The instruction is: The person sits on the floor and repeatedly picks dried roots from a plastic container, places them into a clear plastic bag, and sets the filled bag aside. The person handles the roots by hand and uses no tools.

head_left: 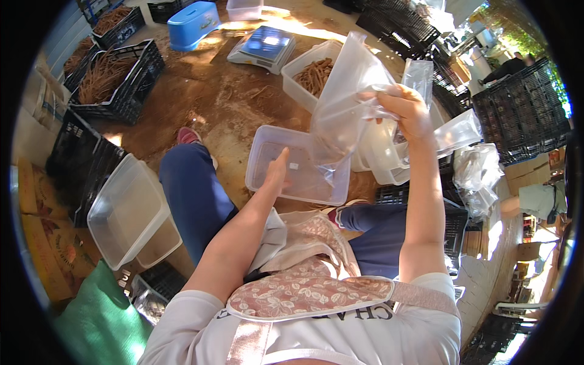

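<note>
My right hand is raised at the right, its fingers closed on a clear plastic bag that hangs spread out to the left of it. Below the bag, a translucent plastic tub lies on the floor between my feet, with a small white patch on its bottom. My left hand is over this tub, fingers stretched out and holding nothing that I can see. Just beyond, a white tub contains brown, stick-like roots, partly hidden behind the bag.
A scale and a blue stool stand farther off. Black crates of long brown roots are at the far left. Empty translucent tubs sit by my left knee. Plastic bags and black crates crowd the right.
</note>
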A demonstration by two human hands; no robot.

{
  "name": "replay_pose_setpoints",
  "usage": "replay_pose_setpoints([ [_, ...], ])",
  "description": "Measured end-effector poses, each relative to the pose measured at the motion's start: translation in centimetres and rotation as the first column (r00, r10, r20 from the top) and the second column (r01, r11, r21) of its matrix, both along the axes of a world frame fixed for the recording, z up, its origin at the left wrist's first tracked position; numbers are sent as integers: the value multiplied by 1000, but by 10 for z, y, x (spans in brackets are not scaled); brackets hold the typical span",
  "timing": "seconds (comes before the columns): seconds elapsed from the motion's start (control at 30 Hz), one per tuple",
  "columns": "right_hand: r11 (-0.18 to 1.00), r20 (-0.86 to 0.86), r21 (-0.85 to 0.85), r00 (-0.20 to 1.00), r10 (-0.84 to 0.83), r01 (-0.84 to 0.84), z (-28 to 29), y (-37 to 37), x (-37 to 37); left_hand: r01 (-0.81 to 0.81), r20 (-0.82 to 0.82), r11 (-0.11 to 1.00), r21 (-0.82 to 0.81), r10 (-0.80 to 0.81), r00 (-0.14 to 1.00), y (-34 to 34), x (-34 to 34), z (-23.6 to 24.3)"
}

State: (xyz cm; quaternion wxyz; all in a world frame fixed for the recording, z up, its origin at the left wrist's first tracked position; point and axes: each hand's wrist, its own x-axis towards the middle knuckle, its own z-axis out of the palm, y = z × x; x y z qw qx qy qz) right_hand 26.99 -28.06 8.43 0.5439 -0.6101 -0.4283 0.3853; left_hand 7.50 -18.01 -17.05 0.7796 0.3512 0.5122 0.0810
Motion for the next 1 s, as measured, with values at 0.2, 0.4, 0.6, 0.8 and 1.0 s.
replay_pose_setpoints([
  [0.2, 895, -355, 304, 910, -212, 327, 11, -38, -26, 485, 829, 756, -439, 133, 543, -33, 41, 41],
  [0.4, 764, -726, 398, 684, -75, 507, -24, -37, -45, 429, 859, 764, -482, 314, 405, -72, 43, 74],
  [0.6, 655, -241, 465, 797, -554, 596, 4, -67, -46, 196, 783, 811, -551, 422, 458, -38, 29, 83],
  [0.8, 756, 410, 516, 658, -632, 404, 83, -89, -7, 42, 845, 886, -461, 424, 326, -11, 21, 79],
  [1.0, 978, 496, -84, 859, -124, 190, 101, -46, -8, -59, 838, 923, -381, 371, 400, -6, 12, 77],
])
